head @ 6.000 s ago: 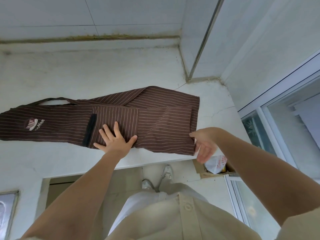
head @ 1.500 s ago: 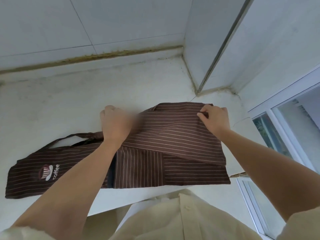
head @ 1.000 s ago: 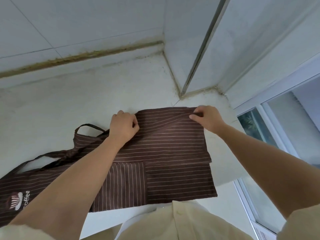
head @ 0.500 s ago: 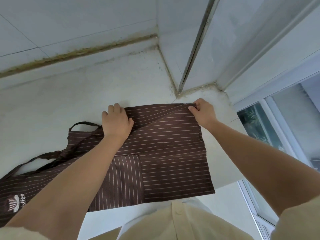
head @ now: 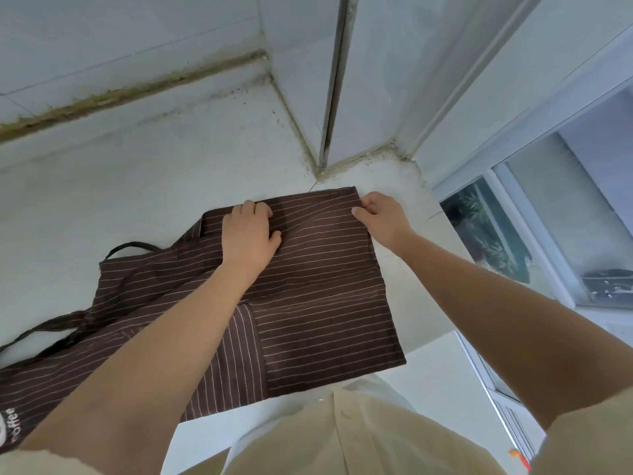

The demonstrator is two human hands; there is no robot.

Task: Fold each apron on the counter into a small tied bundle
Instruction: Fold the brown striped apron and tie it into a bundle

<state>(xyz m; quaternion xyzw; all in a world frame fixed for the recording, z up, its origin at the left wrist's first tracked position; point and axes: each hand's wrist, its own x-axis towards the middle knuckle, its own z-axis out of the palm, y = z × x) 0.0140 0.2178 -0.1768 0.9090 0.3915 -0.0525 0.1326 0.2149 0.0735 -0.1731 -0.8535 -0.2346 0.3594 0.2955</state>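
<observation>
right hand (head: 380,217) pinches the apron (head: 325,303) at its far corner, left hand (head: 250,234) grips its far edge; uneven release could skew the fold.

White counter (head: 144,186) — brown striped apron (head: 318,303) lying flat, near edge overhanging.

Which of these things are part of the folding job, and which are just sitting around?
Part of the job: brown striped apron, its strap, left hand and right hand gripping its far edge, counter underneath.
Just there: window, tiled wall.
</observation>
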